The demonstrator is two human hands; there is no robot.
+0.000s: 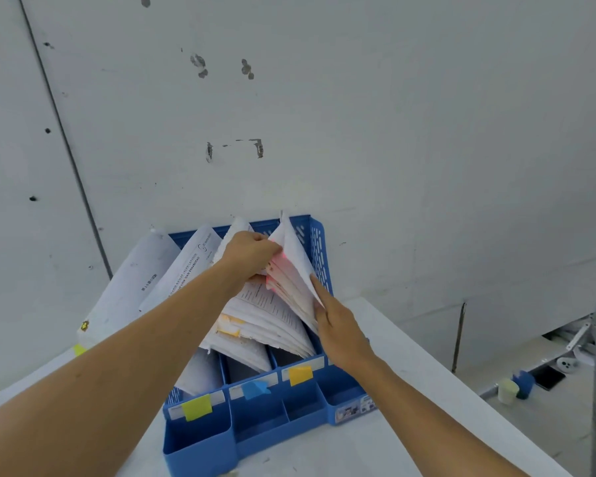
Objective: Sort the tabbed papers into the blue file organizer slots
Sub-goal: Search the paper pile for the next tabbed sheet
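A blue file organizer [255,421] stands on a white table against the wall, its slots marked with a green label [197,407], a blue label [255,389] and a yellow label [300,374]. Stacks of white papers lean in the slots. My left hand [250,253] grips the top of a bundle of papers with pink tabs [289,270] in the rightmost filled slot. My right hand [341,330] rests with straight fingers against the right side of that bundle. A neighbouring stack [252,325] carries orange tabs.
A loose stack of papers [124,290] with a yellow tab leans against the wall left of the organizer. The white table [410,356] ends at the right, where a lower surface holds a small blue cup [523,382] and a pale cup.
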